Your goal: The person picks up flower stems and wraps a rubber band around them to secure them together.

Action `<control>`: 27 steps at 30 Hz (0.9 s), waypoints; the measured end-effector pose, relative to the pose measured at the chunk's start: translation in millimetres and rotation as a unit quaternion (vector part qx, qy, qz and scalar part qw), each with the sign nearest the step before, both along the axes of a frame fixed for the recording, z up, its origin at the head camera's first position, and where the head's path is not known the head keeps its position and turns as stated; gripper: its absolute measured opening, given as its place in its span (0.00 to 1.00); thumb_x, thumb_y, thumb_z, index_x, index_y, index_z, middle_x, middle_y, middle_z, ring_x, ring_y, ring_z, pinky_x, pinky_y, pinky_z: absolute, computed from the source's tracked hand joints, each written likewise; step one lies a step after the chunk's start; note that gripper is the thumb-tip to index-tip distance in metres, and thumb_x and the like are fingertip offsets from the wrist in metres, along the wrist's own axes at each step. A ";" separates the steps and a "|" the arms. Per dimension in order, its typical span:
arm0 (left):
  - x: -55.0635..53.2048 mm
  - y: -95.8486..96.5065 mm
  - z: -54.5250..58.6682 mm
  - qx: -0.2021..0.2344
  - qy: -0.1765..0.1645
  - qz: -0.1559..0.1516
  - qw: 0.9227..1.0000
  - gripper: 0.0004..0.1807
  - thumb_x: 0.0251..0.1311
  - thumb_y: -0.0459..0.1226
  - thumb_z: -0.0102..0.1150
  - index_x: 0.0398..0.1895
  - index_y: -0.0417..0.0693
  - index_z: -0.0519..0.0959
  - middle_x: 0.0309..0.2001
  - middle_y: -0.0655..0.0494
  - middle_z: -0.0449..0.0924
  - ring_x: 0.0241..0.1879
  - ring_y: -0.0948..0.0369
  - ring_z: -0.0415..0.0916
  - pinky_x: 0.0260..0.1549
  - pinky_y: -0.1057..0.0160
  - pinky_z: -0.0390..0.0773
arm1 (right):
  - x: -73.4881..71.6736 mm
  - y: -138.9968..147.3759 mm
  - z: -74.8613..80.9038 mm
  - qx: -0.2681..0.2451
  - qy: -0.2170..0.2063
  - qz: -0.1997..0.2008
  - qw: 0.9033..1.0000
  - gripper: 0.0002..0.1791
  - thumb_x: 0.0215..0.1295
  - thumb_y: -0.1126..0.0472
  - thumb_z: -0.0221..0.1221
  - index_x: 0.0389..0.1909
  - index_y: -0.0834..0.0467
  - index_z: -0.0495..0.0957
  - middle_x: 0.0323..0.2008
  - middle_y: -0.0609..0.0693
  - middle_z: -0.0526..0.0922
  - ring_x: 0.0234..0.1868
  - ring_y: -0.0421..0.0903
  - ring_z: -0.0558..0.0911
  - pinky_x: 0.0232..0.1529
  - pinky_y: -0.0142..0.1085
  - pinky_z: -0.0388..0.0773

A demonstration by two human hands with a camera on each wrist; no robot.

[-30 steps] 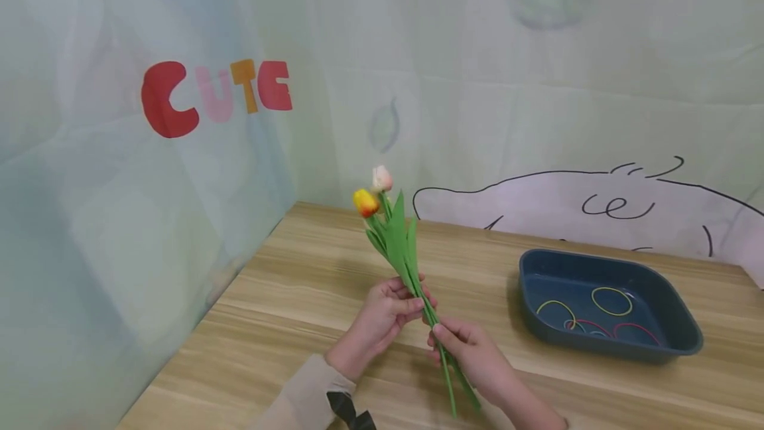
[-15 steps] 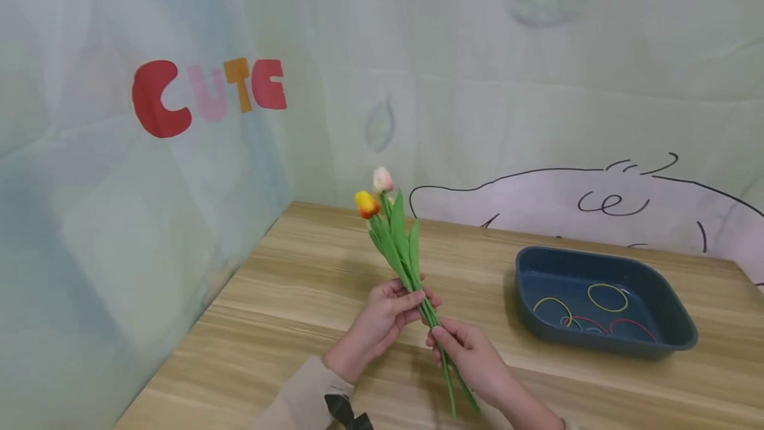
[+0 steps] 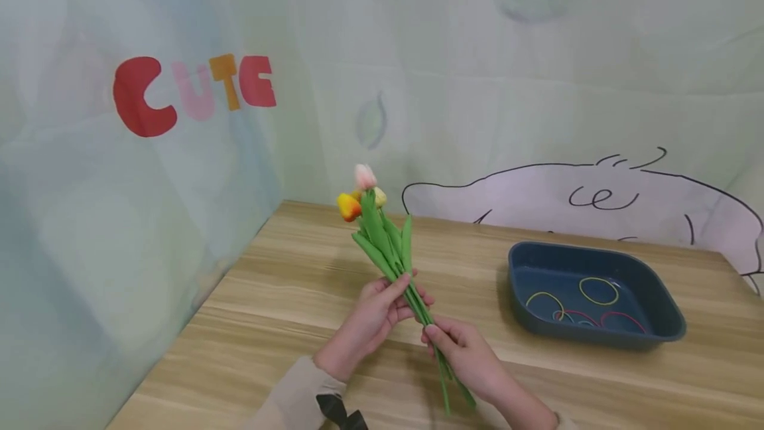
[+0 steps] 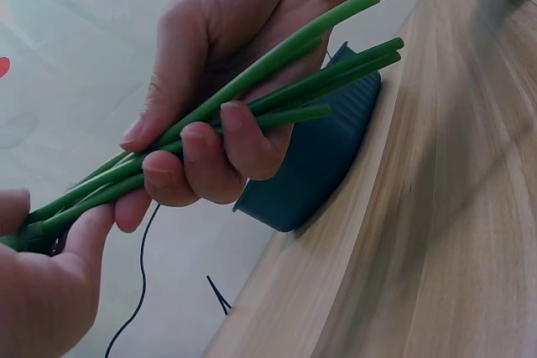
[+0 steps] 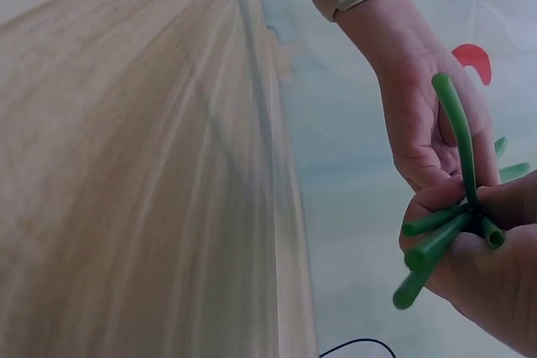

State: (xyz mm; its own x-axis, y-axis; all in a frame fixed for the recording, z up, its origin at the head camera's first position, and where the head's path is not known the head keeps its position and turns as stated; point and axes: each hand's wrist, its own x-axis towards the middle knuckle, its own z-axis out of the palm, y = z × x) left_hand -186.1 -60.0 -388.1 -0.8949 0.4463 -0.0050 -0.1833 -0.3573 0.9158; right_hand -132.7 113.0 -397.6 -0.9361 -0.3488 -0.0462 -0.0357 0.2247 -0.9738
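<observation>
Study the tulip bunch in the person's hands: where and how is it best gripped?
Probably by the bare stems, pinched from either side, where the left hand and right hand hold them. The stems gather closely there, while leaves and flower heads fan out above and stem ends splay below.

pale yellow tulip (image 3: 380, 198) shows clearly beside pink tulip (image 3: 365, 176), earlier mostly hidden | pink tulip and yellow-orange tulip (image 3: 349, 207) sit farther left | leaves (image 3: 374, 255) spread wider | left hand (image 3: 373, 317): thumb rests higher up stems (image 3: 421, 310) | head view swings slightly right, dark blue tray (image 3: 581, 334) and wall lettering (image 3: 127, 98) shifting left in frame
</observation>
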 end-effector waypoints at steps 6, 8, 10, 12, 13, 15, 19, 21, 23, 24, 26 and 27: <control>-1.9 3.2 -1.7 0.003 0.001 -0.008 1.000 0.24 0.72 0.33 0.44 0.64 0.23 0.57 0.35 0.56 0.81 0.40 0.63 0.83 0.51 0.62 0.83 | 0.4 4.4 -1.0 -0.015 -0.001 0.009 1.000 0.14 0.74 0.62 0.48 0.39 0.72 0.75 0.28 0.52 0.76 0.29 0.41 0.75 0.29 0.28 0.76; -2.5 4.5 -2.6 0.005 0.004 -0.011 1.000 0.24 0.71 0.31 0.44 0.63 0.23 0.57 0.35 0.56 0.81 0.40 0.63 0.83 0.51 0.62 0.83 | 0.5 5.8 -1.7 -0.022 -0.003 0.013 1.000 0.15 0.74 0.63 0.48 0.39 0.73 0.74 0.28 0.53 0.77 0.30 0.42 0.76 0.31 0.29 0.79; -3.2 5.6 -3.5 0.008 0.008 -0.013 1.000 0.23 0.70 0.29 0.45 0.63 0.23 0.57 0.36 0.55 0.81 0.40 0.62 0.83 0.50 0.62 0.83 | 0.5 7.1 -2.2 -0.025 -0.003 0.014 1.000 0.15 0.74 0.63 0.48 0.39 0.74 0.74 0.28 0.54 0.78 0.30 0.43 0.77 0.33 0.30 0.81; -4.0 6.7 -4.5 0.009 0.014 -0.016 1.000 0.23 0.69 0.28 0.45 0.63 0.23 0.58 0.37 0.54 0.81 0.40 0.62 0.83 0.50 0.62 0.83 | 0.7 8.2 -2.3 -0.023 0.002 0.014 1.000 0.16 0.74 0.63 0.48 0.40 0.75 0.74 0.28 0.53 0.78 0.30 0.43 0.78 0.34 0.31 0.82; -4.4 7.2 -5.0 0.010 0.016 -0.018 1.000 0.23 0.69 0.28 0.46 0.63 0.24 0.58 0.37 0.54 0.80 0.41 0.62 0.83 0.50 0.62 0.83 | 0.6 8.7 -2.4 -0.021 0.004 0.013 1.000 0.16 0.74 0.62 0.48 0.41 0.75 0.74 0.28 0.52 0.79 0.30 0.43 0.79 0.34 0.31 0.83; -5.3 8.0 -6.2 0.010 0.020 -0.021 1.000 0.23 0.68 0.27 0.46 0.63 0.24 0.58 0.37 0.55 0.80 0.41 0.62 0.83 0.50 0.62 0.83 | 0.5 9.5 -2.6 -0.018 0.008 0.012 1.000 0.17 0.74 0.62 0.48 0.41 0.75 0.74 0.28 0.52 0.79 0.30 0.43 0.79 0.34 0.31 0.83; -6.7 8.0 -8.3 0.007 0.020 -0.023 1.000 0.22 0.67 0.26 0.46 0.62 0.24 0.59 0.37 0.55 0.81 0.41 0.62 0.83 0.51 0.62 0.83 | -0.6 10.8 -3.6 -0.006 0.012 0.010 1.000 0.16 0.74 0.62 0.49 0.41 0.74 0.75 0.27 0.54 0.78 0.29 0.41 0.77 0.32 0.30 0.80; -7.3 6.5 -9.0 0.000 0.019 -0.023 1.000 0.21 0.67 0.26 0.46 0.61 0.24 0.59 0.37 0.55 0.81 0.41 0.61 0.83 0.51 0.61 0.83 | -1.2 11.1 -4.1 0.005 0.017 0.011 1.000 0.16 0.74 0.61 0.49 0.40 0.73 0.76 0.27 0.56 0.78 0.29 0.40 0.76 0.30 0.29 0.78; -7.3 4.2 -9.1 -0.008 0.017 -0.022 1.000 0.20 0.67 0.25 0.46 0.60 0.24 0.60 0.36 0.54 0.81 0.41 0.60 0.82 0.51 0.60 0.83 | -2.0 11.1 -4.7 0.020 0.029 0.014 0.999 0.16 0.73 0.61 0.50 0.38 0.72 0.77 0.26 0.56 0.78 0.27 0.39 0.75 0.28 0.28 0.76; -7.3 3.0 -9.0 -0.012 0.017 -0.021 1.000 0.20 0.66 0.25 0.46 0.59 0.23 0.60 0.36 0.54 0.81 0.42 0.60 0.82 0.51 0.60 0.82 | -2.2 11.0 -4.9 0.026 0.034 0.016 0.999 0.16 0.73 0.61 0.50 0.37 0.72 0.77 0.26 0.57 0.78 0.27 0.39 0.75 0.27 0.27 0.74; -6.8 0.7 -8.2 -0.024 0.014 -0.020 0.999 0.21 0.66 0.24 0.46 0.59 0.22 0.59 0.37 0.53 0.81 0.43 0.58 0.82 0.51 0.59 0.82 | -2.9 11.0 -5.9 0.037 0.046 0.021 0.998 0.16 0.73 0.60 0.50 0.36 0.71 0.77 0.25 0.57 0.78 0.26 0.38 0.74 0.25 0.27 0.73; -6.3 -0.2 -7.4 -0.027 0.014 -0.020 0.999 0.21 0.66 0.24 0.46 0.59 0.21 0.58 0.37 0.52 0.80 0.43 0.58 0.82 0.51 0.59 0.82 | -3.4 11.0 -6.3 0.042 0.052 0.024 0.997 0.16 0.73 0.60 0.50 0.35 0.70 0.77 0.24 0.58 0.78 0.25 0.37 0.74 0.24 0.27 0.72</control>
